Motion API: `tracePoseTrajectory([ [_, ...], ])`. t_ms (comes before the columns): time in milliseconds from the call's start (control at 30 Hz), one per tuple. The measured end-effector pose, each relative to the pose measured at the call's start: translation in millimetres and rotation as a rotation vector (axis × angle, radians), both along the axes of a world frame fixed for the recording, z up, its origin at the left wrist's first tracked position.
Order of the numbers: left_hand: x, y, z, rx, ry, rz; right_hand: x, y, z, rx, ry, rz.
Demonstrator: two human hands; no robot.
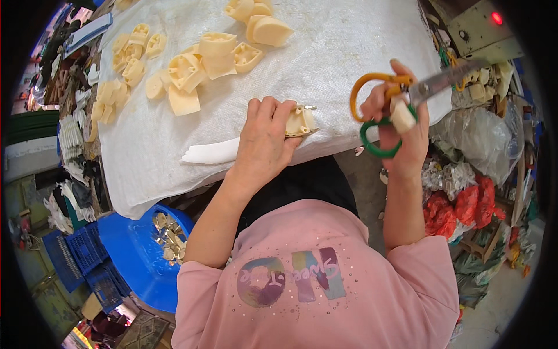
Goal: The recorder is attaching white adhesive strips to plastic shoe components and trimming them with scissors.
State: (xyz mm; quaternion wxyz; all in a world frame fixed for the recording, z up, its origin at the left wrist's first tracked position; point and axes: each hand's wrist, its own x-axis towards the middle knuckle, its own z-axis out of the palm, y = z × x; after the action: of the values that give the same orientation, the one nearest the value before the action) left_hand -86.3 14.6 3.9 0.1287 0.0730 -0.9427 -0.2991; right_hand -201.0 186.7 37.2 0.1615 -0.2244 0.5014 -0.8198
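My left hand (264,136) is closed around a cream moulded plastic part (300,121) with a shiny metal-looking edge, pressing it to the table near its front edge. A white curved strip (212,151) sticks out to the left from beneath that hand, so its right end is hidden. Raised over the table's right side, my right hand (410,136) grips scissors (427,87) with one orange and one green handle loop. The blades point up and to the right, slightly blurred. By the green loop, a small cream piece (402,116) shows against my fingers; whether it is held separately, I cannot tell.
Several cream moulded parts (218,55) lie in clusters across the table's white woven cover (325,64). Below left is a blue bin (131,250) with metallic-looking pieces (168,238) inside. Red plastic bags (465,203) and clear plastic (482,139) are heaped at the right.
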Motion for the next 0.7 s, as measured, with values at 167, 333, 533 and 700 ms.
tracePoseTrajectory([
  [167,2,0,3,-0.004,-0.003,0.000,31,-20,-29,0.406,0.143,0.032],
  [333,1,-2,2,0.016,-0.024,0.003,24,-15,-26,0.056,-0.089,0.163],
  [533,-2,-3,2,0.009,0.020,-0.016,27,-22,-36,0.233,0.089,0.142],
  [700,4,-5,0,-0.012,0.047,-0.013,17,-13,-23,0.233,-0.096,0.103],
])
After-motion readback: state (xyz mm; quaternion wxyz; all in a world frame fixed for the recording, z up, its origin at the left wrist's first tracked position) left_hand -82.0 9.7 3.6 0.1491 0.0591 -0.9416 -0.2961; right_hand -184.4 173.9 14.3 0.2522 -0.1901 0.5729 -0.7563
